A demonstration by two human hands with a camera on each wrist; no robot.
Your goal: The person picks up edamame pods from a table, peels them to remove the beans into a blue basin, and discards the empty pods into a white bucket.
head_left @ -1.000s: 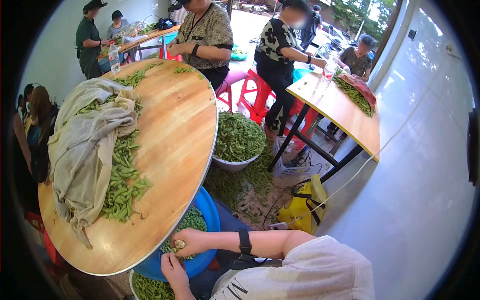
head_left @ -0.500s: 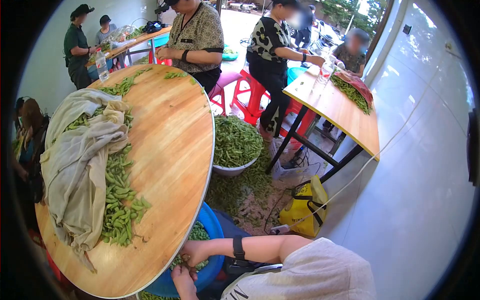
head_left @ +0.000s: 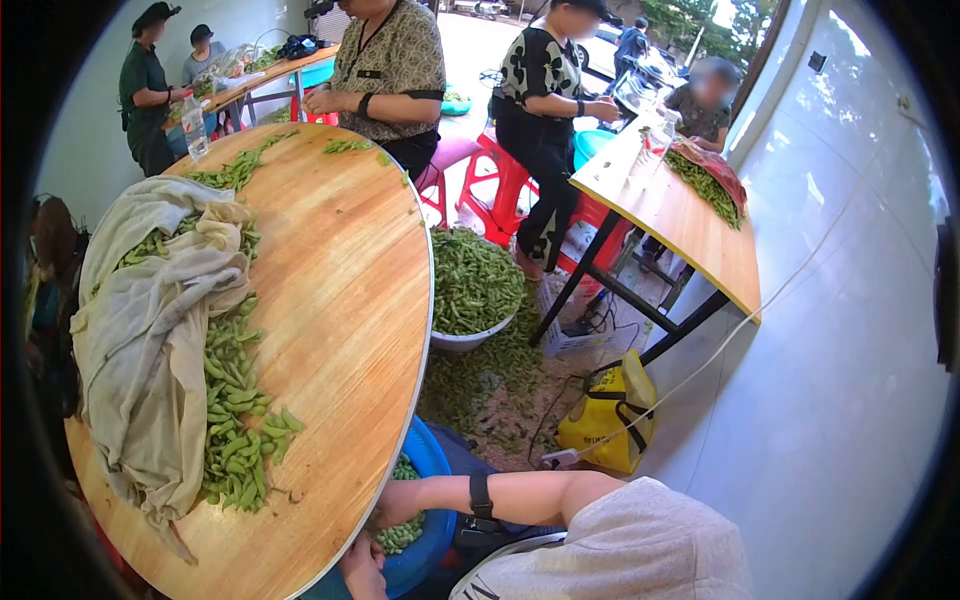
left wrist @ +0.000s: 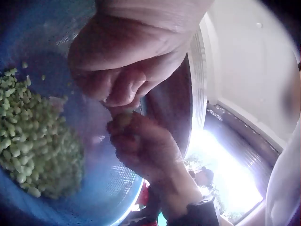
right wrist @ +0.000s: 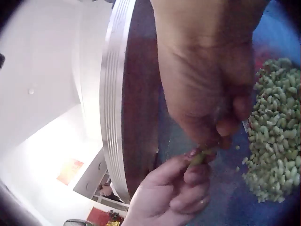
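Observation:
Over a blue basin (head_left: pixel 428 447), my two hands work close together beside the round table's edge. My left hand (head_left: pixel 362 570) pinches a green soybean pod (right wrist: pixel 201 158) between thumb and finger, as the right wrist view shows. At the pod's other end are the fingertips of my right hand (right wrist: pixel 211 89), curled and gripping it. Shelled green beans (right wrist: pixel 275 136) lie heaped in the basin next to the hands. In the head view, the tabletop partly hides the right hand (head_left: pixel 392 503) and the pod cannot be seen.
The round wooden table (head_left: pixel 340 300) holds unshelled pods (head_left: pixel 240 410) and a crumpled cloth (head_left: pixel 150 310). Behind the basin stands a tub of pods (head_left: pixel 475 285); a yellow bag (head_left: pixel 600 425) rests on the floor. Several people work around a second table (head_left: pixel 690 225) and farther back.
The head view has shifted, so the round table reaches lower and covers more of the basin. My hands stay together over the basin, appearing slightly lower.

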